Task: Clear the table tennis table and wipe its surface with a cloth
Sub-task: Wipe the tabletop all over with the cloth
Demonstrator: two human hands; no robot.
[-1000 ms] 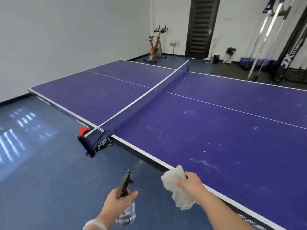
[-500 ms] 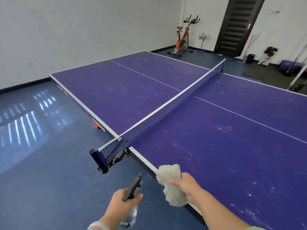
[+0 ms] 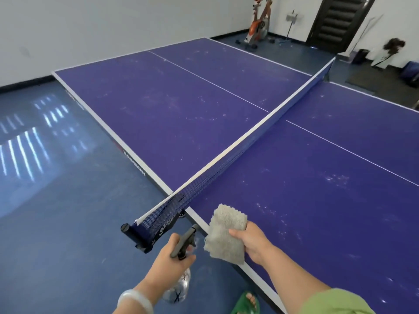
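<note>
One cloth (image 3: pixel 225 234), one spray bottle (image 3: pixel 181 264), one bench (image 3: pixel 317 200). The right hand (image 3: pixel 251 243) grips the cloth over the bench's edge. The left hand (image 3: pixel 167 259) grips the bottle just beside it.

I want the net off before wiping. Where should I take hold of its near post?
Put your grip on the black post, coming from the outer, floor side. It sticks out beyond the table and is bare there, while the net covers its inner side. Free a hand first: the left hand holds the spray bottle, and the right hand holds the cloth.
</note>
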